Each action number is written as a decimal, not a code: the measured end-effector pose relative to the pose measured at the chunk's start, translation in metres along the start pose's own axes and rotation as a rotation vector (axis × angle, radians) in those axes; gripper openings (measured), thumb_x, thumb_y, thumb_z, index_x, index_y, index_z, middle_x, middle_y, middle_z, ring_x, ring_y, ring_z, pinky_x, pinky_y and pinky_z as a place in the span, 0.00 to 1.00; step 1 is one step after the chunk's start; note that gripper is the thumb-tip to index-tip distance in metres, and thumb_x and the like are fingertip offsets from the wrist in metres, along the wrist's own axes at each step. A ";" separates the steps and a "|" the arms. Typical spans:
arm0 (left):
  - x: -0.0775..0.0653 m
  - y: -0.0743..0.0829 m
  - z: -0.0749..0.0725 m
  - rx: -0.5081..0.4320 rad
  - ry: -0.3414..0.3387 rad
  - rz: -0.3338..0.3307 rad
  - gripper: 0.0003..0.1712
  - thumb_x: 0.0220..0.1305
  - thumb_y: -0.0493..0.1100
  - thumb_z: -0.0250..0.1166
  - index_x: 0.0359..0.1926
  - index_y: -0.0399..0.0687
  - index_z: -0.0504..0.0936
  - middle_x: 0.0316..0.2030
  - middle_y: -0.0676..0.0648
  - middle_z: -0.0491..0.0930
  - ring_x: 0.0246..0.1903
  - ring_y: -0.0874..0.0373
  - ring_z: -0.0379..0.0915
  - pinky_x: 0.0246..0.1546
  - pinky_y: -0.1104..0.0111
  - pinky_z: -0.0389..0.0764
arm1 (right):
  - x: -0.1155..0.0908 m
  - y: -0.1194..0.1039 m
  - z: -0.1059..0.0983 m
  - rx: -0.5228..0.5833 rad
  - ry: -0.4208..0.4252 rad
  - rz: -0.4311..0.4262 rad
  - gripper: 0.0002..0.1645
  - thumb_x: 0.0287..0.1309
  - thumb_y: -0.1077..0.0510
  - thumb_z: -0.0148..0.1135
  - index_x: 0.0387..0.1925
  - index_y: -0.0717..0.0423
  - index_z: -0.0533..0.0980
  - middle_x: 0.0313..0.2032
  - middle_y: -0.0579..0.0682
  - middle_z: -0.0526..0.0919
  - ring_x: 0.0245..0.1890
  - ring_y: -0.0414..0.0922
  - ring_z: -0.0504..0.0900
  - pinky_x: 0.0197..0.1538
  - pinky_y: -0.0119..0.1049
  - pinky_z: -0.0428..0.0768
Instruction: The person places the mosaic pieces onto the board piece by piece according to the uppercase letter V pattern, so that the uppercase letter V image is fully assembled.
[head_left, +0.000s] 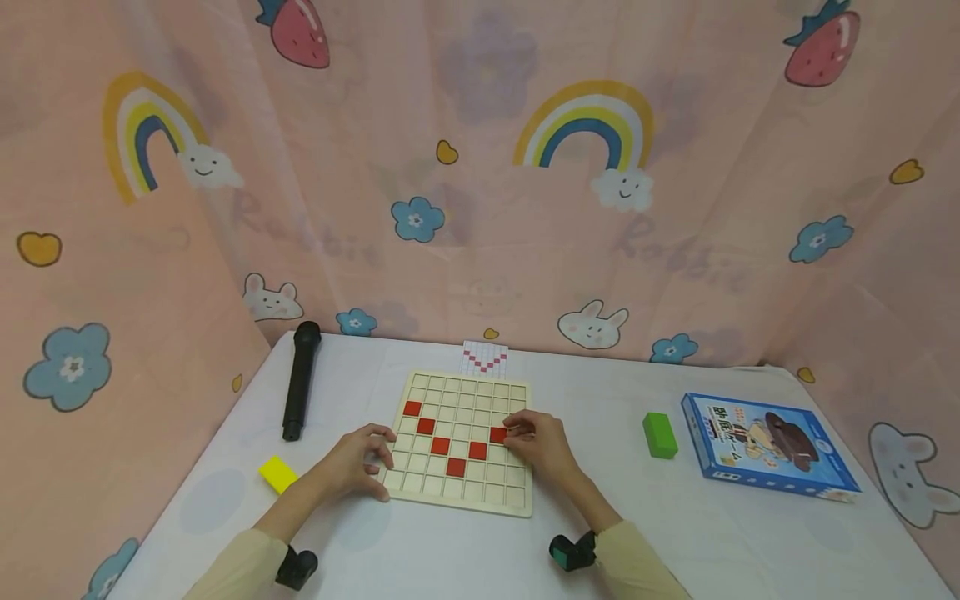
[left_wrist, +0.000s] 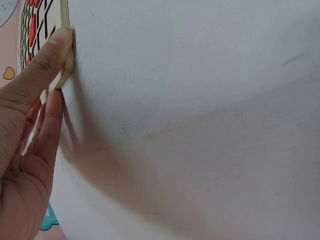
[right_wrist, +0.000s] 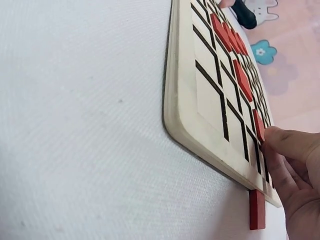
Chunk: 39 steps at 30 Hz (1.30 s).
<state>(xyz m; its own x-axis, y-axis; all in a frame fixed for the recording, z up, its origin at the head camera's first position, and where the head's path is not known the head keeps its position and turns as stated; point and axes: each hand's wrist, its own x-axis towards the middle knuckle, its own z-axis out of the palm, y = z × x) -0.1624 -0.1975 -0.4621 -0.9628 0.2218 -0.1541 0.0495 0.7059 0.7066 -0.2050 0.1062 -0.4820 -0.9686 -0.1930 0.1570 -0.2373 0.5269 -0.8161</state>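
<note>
A cream grid board [head_left: 427, 394] lies on the white table with several red tiles [head_left: 456, 467] set in its squares in a V. My left hand [head_left: 347, 463] holds the board's left side, with the thumb [left_wrist: 52, 47] at the near corner in the left wrist view. Over the board's right side, my right hand [head_left: 545, 444] pinches a red tile [head_left: 497, 435] that sits in a square. The right wrist view shows its thumb [right_wrist: 287, 142] at that tile's end. Beside the board's edge there lies a loose red block [right_wrist: 257, 212], hidden in the head view.
A small card with a red V pattern [head_left: 485, 359] lies behind the board. At left are a black microphone [head_left: 302, 383] and a yellow block [head_left: 278, 473], partly behind the left wrist. A green block [head_left: 660, 435] and a blue game box [head_left: 772, 447] lie at right.
</note>
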 end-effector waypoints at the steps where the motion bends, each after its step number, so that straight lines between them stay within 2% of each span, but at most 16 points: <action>1: 0.000 0.000 0.000 0.000 -0.001 0.002 0.21 0.31 0.31 0.81 0.27 0.46 0.80 0.54 0.49 0.72 0.46 0.54 0.69 0.42 0.71 0.81 | 0.000 0.000 -0.001 0.006 0.002 0.001 0.13 0.48 0.70 0.70 0.39 0.63 0.81 0.35 0.51 0.83 0.33 0.43 0.82 0.39 0.32 0.83; 8: 0.001 0.000 0.001 0.000 0.001 -0.015 0.21 0.30 0.31 0.81 0.26 0.47 0.80 0.54 0.50 0.72 0.44 0.55 0.70 0.42 0.71 0.81 | -0.006 0.009 -0.020 0.061 0.026 0.058 0.15 0.48 0.71 0.69 0.41 0.63 0.80 0.37 0.52 0.83 0.39 0.47 0.83 0.41 0.32 0.83; 13: 0.001 0.001 -0.001 0.004 -0.003 -0.016 0.21 0.31 0.31 0.81 0.27 0.47 0.80 0.54 0.50 0.72 0.44 0.55 0.70 0.42 0.71 0.81 | -0.016 0.021 -0.041 0.004 0.024 0.094 0.18 0.47 0.71 0.71 0.43 0.62 0.80 0.40 0.52 0.83 0.40 0.47 0.81 0.44 0.35 0.82; 17: 0.000 0.000 -0.002 0.004 0.000 -0.017 0.21 0.31 0.32 0.81 0.27 0.47 0.80 0.55 0.50 0.72 0.45 0.54 0.69 0.42 0.71 0.81 | -0.022 0.030 -0.050 -0.051 -0.017 0.120 0.20 0.45 0.69 0.72 0.44 0.61 0.80 0.39 0.50 0.83 0.38 0.45 0.81 0.44 0.36 0.82; 22: 0.001 -0.001 -0.001 -0.008 -0.002 -0.013 0.21 0.31 0.31 0.81 0.27 0.46 0.80 0.54 0.49 0.72 0.44 0.54 0.69 0.42 0.71 0.81 | -0.025 0.037 -0.053 -0.038 -0.057 0.128 0.17 0.46 0.70 0.71 0.41 0.61 0.80 0.37 0.49 0.83 0.36 0.43 0.80 0.41 0.32 0.82; 31: 0.001 -0.002 0.001 -0.008 -0.005 -0.015 0.21 0.30 0.30 0.81 0.27 0.46 0.80 0.54 0.49 0.72 0.44 0.55 0.69 0.42 0.71 0.81 | -0.024 0.042 -0.052 -0.040 -0.064 0.117 0.15 0.46 0.69 0.72 0.38 0.58 0.81 0.36 0.48 0.84 0.33 0.41 0.78 0.38 0.29 0.81; 39: 0.001 -0.002 0.000 -0.005 -0.002 0.000 0.21 0.30 0.31 0.81 0.27 0.46 0.80 0.54 0.49 0.72 0.46 0.53 0.69 0.42 0.71 0.81 | -0.024 0.043 -0.054 0.020 -0.038 0.116 0.14 0.48 0.68 0.71 0.39 0.59 0.81 0.36 0.49 0.84 0.33 0.42 0.80 0.40 0.28 0.80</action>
<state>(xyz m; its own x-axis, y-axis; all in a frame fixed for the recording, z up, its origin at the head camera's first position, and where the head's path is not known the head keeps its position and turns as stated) -0.1631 -0.1986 -0.4635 -0.9625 0.2226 -0.1553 0.0480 0.7027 0.7099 -0.1961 0.1785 -0.4911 -0.9858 -0.1634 0.0398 -0.1219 0.5306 -0.8388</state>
